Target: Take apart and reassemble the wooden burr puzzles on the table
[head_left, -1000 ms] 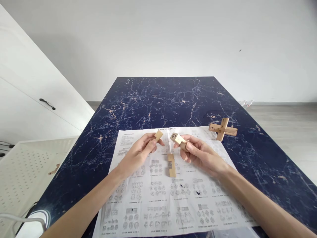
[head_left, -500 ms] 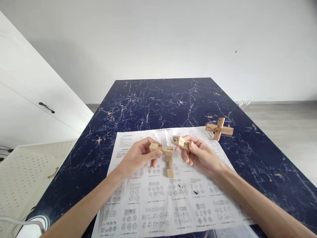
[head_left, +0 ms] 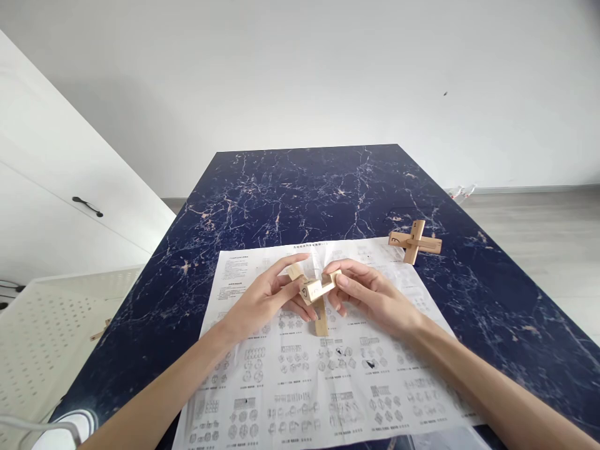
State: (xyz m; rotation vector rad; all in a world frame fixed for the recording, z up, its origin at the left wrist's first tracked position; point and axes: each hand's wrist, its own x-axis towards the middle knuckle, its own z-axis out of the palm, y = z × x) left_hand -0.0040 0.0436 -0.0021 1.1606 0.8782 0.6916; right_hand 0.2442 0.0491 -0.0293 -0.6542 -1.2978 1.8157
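My left hand (head_left: 276,292) is closed on a notched wooden block (head_left: 295,270) above the paper sheet. My right hand (head_left: 359,284) pinches the end of another notched wooden block (head_left: 315,291), which carries a handwritten letter that looks like a G. The two blocks meet in front of my left fingertips; whether they interlock I cannot tell. Beneath them a third wooden block (head_left: 321,324) lies on the sheet, its far part hidden by the held blocks and fingers. Several fingertips of both hands are curled out of sight.
A printed instruction sheet (head_left: 262,400) with rows of diagrams covers the near part of the blue marbled table (head_left: 290,194). At its upper right corner sits a cross of wooden pieces (head_left: 415,242). A white perforated bin (head_left: 42,325) stands to the left, beside a white cabinet (head_left: 84,169).
My right hand has moved its lettered block left and down against the block in my left hand. The lettered block has turned, and the gap between the held blocks has closed.
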